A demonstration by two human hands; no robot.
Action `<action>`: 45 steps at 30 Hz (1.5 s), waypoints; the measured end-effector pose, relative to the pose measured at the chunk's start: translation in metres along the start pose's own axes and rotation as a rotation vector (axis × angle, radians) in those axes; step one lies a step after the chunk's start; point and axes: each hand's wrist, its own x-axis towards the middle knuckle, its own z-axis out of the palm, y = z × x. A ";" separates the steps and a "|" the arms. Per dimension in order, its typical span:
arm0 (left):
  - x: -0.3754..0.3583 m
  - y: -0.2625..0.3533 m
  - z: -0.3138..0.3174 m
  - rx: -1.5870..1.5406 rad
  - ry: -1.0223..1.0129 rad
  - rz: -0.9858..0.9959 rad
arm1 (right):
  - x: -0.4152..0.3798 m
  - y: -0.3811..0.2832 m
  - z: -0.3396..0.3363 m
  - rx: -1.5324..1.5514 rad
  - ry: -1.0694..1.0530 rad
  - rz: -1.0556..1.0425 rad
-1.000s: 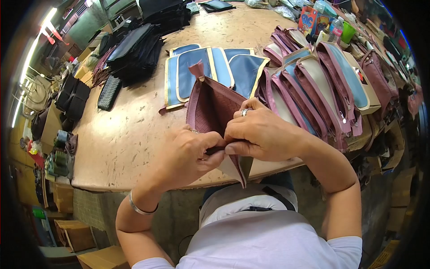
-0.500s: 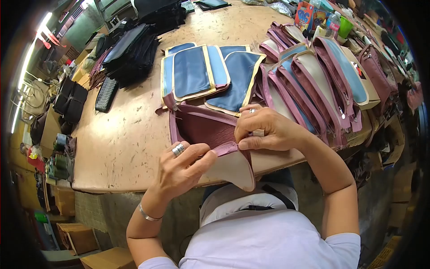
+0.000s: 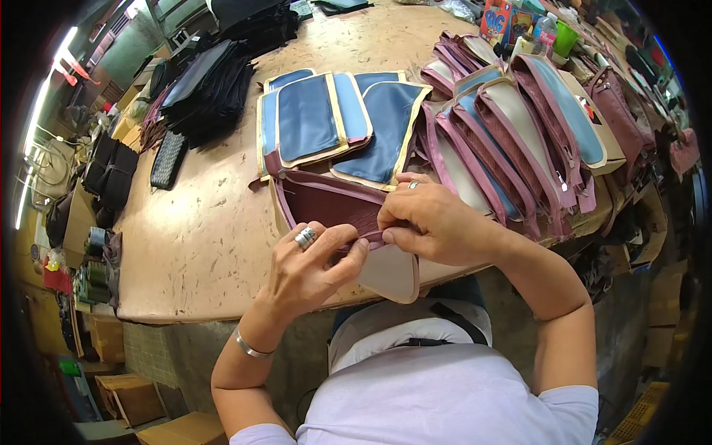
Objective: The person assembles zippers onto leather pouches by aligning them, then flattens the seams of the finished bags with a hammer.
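A pouch-like bag piece (image 3: 319, 203) lies across the table's near edge, with pink edging, a maroon inside and an off-white panel (image 3: 391, 274) hanging over the edge. My left hand (image 3: 310, 263), with rings on it, pinches the pink edging on the near side. Close beside it, my right hand (image 3: 439, 225) grips the same edging between thumb and fingers. The fingertips of both hands are only a little apart, and they hide part of the edging. Just beyond the piece lie flat blue panels (image 3: 308, 119) with pale yellow borders.
Several pink-edged bag pieces (image 3: 504, 141) stand in a row on the right. Stacked black pieces (image 3: 204, 96) and a dark woven item (image 3: 169, 159) are on the left. A green cup (image 3: 565, 38) and a bottle (image 3: 545, 33) stand at the far right of the wooden table (image 3: 200, 252).
Both hands have come closer together along the pink edging, the right one moving left. The off-white panel's hanging corner has risen slightly. The view has shifted a little.
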 end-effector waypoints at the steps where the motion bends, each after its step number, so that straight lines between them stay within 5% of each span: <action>1: 0.002 0.000 -0.001 -0.002 -0.012 -0.001 | 0.000 0.001 0.003 -0.028 0.035 -0.012; 6: 0.004 0.004 0.001 0.020 -0.079 -0.076 | 0.000 0.004 0.015 -0.074 0.146 -0.085; 9: 0.012 -0.008 -0.013 -0.067 -0.289 -0.206 | 0.002 0.010 0.004 0.063 0.041 -0.020; 12: 0.012 -0.019 -0.025 -0.206 -0.376 -0.354 | 0.000 0.016 -0.005 0.321 -0.041 0.223; 16: 0.014 -0.020 -0.022 -0.462 -0.375 -0.372 | -0.001 0.026 -0.007 0.464 -0.096 0.287; 25: -0.001 -0.019 0.000 -0.369 -0.132 -0.327 | 0.002 0.025 -0.002 0.476 -0.071 0.329; 31: -0.005 -0.021 0.006 -0.371 -0.091 -0.319 | 0.004 0.025 0.003 0.164 -0.025 0.185; 45: -0.001 -0.007 0.020 -0.235 -0.002 -0.228 | 0.017 0.020 0.011 0.185 -0.107 0.326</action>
